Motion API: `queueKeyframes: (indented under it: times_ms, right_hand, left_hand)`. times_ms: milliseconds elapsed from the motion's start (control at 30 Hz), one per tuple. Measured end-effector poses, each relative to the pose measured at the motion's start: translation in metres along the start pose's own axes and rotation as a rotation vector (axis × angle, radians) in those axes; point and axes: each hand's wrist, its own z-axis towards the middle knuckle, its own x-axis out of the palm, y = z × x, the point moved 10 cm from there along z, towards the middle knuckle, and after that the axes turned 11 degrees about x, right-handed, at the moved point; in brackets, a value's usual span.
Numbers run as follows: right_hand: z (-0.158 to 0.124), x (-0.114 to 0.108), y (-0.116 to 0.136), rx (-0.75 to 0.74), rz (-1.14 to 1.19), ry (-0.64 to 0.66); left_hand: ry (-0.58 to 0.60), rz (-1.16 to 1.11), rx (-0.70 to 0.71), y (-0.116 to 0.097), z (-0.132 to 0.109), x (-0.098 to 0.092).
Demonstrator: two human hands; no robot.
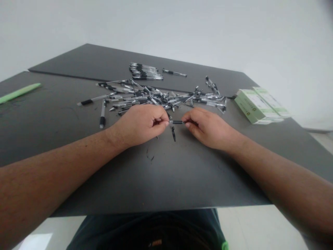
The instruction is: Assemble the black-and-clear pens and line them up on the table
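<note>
Both my hands rest on the dark grey table (pixel 166 173) and hold one pen (pixel 177 122) between them. My left hand (pixel 142 124) is closed, pinching the pen's left end with thumb and forefinger. My right hand (pixel 208 126) is closed too, gripping the black grip end. A loose black pen cap (pixel 173 133) lies on the table just below the pen. Right behind my hands spreads a scattered pile of pens and pen parts (pixel 161 97).
A tidy row of pens (pixel 145 71) lies further back, with a single pen (pixel 174 72) beside it. Green and white boxes (pixel 260 104) sit at the right. A green strip (pixel 19 92) lies at the far left. Small black bits (pixel 150 156) dot the table near me.
</note>
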Motion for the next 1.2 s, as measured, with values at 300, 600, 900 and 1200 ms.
queueKeyframes:
  times_ms: [300, 600, 900, 1200]
  right_hand:
    - [0.001, 0.000, -0.013, 0.041, 0.086, -0.016]
    - [0.005, -0.016, -0.066, 0.282, 0.191, -0.145]
    - [0.006, -0.017, -0.075, 0.334, 0.198, -0.160]
    - [0.006, -0.014, -0.073, 0.341, 0.187, -0.134]
  left_hand:
    - [-0.069, -0.142, -0.088, 0.012, -0.003, -0.015]
    - [-0.252, -0.001, -0.378, 0.085, -0.015, -0.068]
    - [0.239, 0.093, -0.186, 0.070, -0.009, -0.026]
    - [0.362, 0.109, 0.006, 0.050, -0.009, 0.004]
